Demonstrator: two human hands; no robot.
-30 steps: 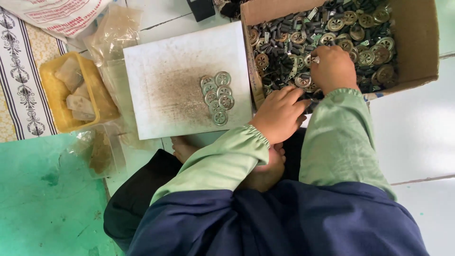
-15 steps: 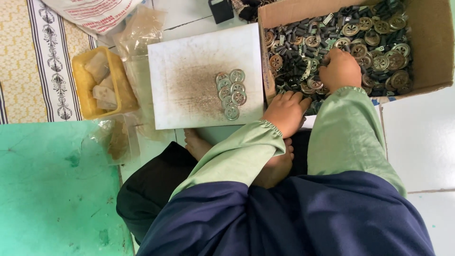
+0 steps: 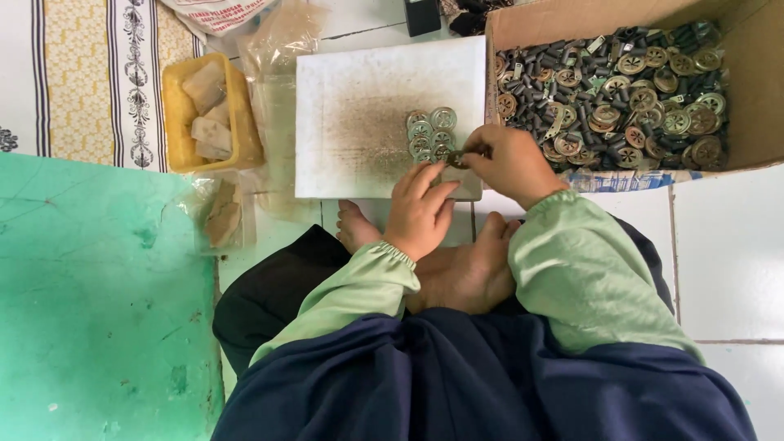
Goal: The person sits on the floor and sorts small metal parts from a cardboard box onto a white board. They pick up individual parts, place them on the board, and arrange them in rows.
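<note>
- Two hands meet at the near right edge of the white board (image 3: 359, 98).
- Right hand (image 3: 510, 163): fingers pinch a small round metal disc (image 3: 457, 158) just above that edge.
- Left hand (image 3: 420, 208): fingers loosely spread, released, tips touching the board beside the disc.
- Several discs (image 3: 431, 135) lie clustered on the board.
- Cardboard box (image 3: 751, 106) of metal parts sits right of the board; yellow tray (image 3: 173, 106) left.

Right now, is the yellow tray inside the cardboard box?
No, the yellow tray sits left of the white board, outside the cardboard box.
</note>
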